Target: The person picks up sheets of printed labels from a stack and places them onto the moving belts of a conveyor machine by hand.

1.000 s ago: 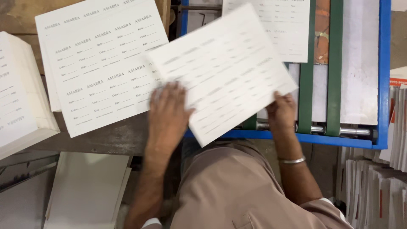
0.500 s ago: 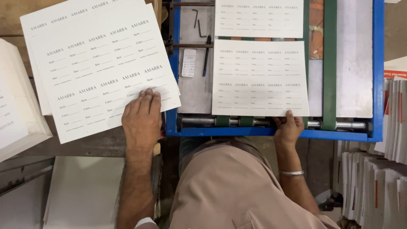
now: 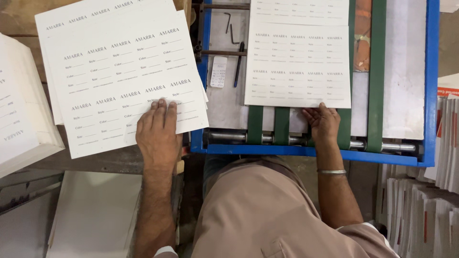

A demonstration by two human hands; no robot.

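Left hand (image 3: 157, 131) lies flat, fingers spread, on the printed sheet stack (image 3: 119, 76). Right hand (image 3: 324, 123) fingertips press the single sheet (image 3: 297, 64): light, flexible card, best handled at the near edge.

Your left hand (image 3: 157, 131) rests flat on top label sheet (image 3: 119, 79): white, rectangular, grey print in grid, tilted, topping fanned pile on wooden bench. Your right hand (image 3: 324, 122) touches near edge of second label sheet (image 3: 297, 64), same white grid, lying square on green belts of blue-framed feeder. Third sheet (image 3: 301, 5) beyond it, touching, cut off by frame top. Small white tag (image 3: 219, 71) lies on metal plate between pile and feeder. White printed stack (image 3: 19, 110) at far left.
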